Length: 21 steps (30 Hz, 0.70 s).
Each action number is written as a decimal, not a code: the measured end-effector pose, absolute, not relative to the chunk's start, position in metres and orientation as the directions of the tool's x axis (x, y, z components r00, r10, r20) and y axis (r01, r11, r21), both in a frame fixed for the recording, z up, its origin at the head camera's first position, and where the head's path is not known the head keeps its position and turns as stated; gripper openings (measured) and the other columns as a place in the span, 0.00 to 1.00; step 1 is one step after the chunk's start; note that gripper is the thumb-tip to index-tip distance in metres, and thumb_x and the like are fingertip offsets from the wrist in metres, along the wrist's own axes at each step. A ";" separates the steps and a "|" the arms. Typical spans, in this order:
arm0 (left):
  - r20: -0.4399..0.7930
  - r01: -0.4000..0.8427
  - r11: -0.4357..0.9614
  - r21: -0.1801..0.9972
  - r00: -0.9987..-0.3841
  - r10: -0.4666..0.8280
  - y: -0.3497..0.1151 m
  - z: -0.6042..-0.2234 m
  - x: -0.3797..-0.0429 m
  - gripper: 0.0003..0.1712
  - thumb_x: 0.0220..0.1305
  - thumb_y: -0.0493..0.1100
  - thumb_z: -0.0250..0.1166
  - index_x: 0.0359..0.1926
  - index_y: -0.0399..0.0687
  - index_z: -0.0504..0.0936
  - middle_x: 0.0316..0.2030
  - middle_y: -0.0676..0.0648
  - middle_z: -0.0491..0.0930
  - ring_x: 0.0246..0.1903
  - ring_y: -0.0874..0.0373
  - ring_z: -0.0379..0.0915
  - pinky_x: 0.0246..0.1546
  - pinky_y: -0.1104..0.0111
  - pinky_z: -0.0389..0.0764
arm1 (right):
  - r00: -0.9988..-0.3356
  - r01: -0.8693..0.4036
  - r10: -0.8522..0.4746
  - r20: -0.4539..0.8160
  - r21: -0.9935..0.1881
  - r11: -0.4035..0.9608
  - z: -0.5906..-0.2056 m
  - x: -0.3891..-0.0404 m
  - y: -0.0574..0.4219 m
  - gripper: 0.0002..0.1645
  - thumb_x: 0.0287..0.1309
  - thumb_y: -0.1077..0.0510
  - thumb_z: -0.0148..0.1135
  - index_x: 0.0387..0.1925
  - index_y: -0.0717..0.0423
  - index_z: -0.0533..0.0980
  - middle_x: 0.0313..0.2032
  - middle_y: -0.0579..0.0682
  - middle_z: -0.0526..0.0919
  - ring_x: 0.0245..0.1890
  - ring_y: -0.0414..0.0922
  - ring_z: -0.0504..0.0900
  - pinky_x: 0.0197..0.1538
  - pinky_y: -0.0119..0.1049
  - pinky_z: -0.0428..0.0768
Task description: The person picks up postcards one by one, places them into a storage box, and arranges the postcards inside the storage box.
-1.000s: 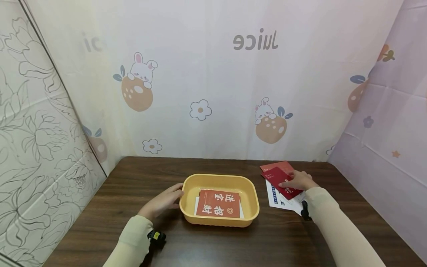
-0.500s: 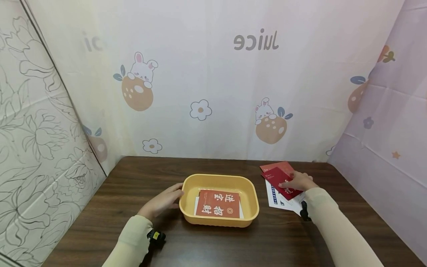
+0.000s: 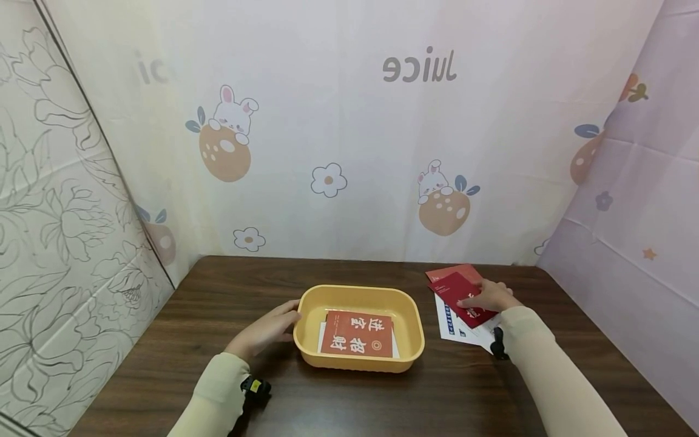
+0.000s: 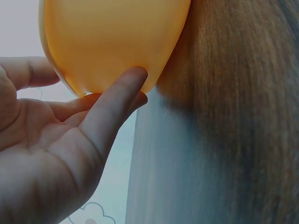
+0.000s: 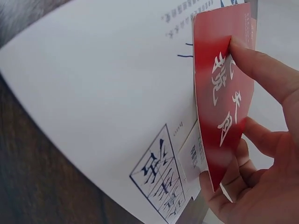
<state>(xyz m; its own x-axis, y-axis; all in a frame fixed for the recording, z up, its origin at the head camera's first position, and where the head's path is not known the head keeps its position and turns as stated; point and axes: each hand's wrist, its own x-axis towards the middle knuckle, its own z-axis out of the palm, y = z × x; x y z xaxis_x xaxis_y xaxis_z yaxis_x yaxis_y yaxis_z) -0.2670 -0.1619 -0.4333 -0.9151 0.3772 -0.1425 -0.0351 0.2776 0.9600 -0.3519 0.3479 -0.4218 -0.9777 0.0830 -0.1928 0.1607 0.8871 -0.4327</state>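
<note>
At the left end of a yellow plastic basket (image 3: 359,364), my left hand (image 3: 266,331) touches the outer wall and rim. In the left wrist view its thumb (image 4: 117,102) lies straight along the basket's wall. Inside the basket, a red-orange envelope (image 3: 357,334) with white characters lies over white paper. To the right, my right hand (image 3: 488,296) pinches a dark red envelope (image 5: 224,84) between thumb and fingers. This envelope tilts over a white printed sheet (image 5: 93,84). Behind it lies another red-orange envelope (image 3: 445,273), partly covered.
Everything stands on a dark wood table (image 3: 349,403). A patterned curtain (image 3: 349,133) hangs along the back edge, with more cloth at both sides. Small black devices (image 3: 255,388) are strapped to both wrists.
</note>
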 end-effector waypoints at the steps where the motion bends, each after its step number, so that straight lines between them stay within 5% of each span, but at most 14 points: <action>1: -0.143 -0.035 0.278 0.960 -0.915 0.377 -0.162 -0.433 -0.267 0.30 0.78 0.44 0.47 0.75 0.37 0.58 0.70 0.33 0.62 0.65 0.40 0.65 0.57 0.49 0.77 | -0.978 0.163 0.085 -0.192 -0.440 0.883 -0.422 -0.351 0.348 0.60 0.45 0.44 0.78 0.68 0.73 0.57 0.53 0.76 0.67 0.55 0.73 0.59 0.55 0.66 0.74; 9: -0.142 -0.036 0.274 0.961 -0.913 0.381 -0.162 -0.433 -0.268 0.30 0.78 0.44 0.47 0.75 0.36 0.58 0.70 0.33 0.63 0.65 0.40 0.65 0.57 0.49 0.77 | -0.982 0.158 0.089 -0.168 -0.461 0.873 -0.423 -0.353 0.348 0.54 0.47 0.47 0.77 0.61 0.77 0.60 0.51 0.75 0.71 0.51 0.70 0.70 0.52 0.66 0.77; 16: -0.146 -0.039 0.275 0.961 -0.914 0.379 -0.162 -0.433 -0.268 0.30 0.78 0.43 0.46 0.74 0.35 0.58 0.69 0.33 0.63 0.65 0.40 0.66 0.57 0.49 0.77 | -0.990 0.117 0.060 -0.124 -0.530 0.840 -0.419 -0.357 0.339 0.31 0.65 0.61 0.58 0.60 0.80 0.61 0.49 0.75 0.75 0.46 0.65 0.76 0.52 0.62 0.79; 21: -0.141 -0.035 0.270 0.962 -0.912 0.385 -0.162 -0.433 -0.269 0.29 0.78 0.43 0.46 0.74 0.35 0.59 0.69 0.33 0.63 0.65 0.40 0.65 0.57 0.49 0.77 | -0.989 0.133 0.070 -0.133 -0.559 0.818 -0.412 -0.354 0.335 0.27 0.66 0.64 0.53 0.59 0.79 0.58 0.48 0.74 0.73 0.45 0.64 0.77 0.48 0.58 0.82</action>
<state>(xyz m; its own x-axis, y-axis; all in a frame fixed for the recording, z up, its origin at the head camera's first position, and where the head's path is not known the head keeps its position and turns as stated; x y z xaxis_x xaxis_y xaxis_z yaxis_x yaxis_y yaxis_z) -0.2690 -0.1623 -0.4328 -0.9122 0.3847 -0.1409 -0.0350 0.2695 0.9624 -0.3537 0.3353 -0.4118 -0.9887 0.0701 -0.1328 0.1331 0.8184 -0.5591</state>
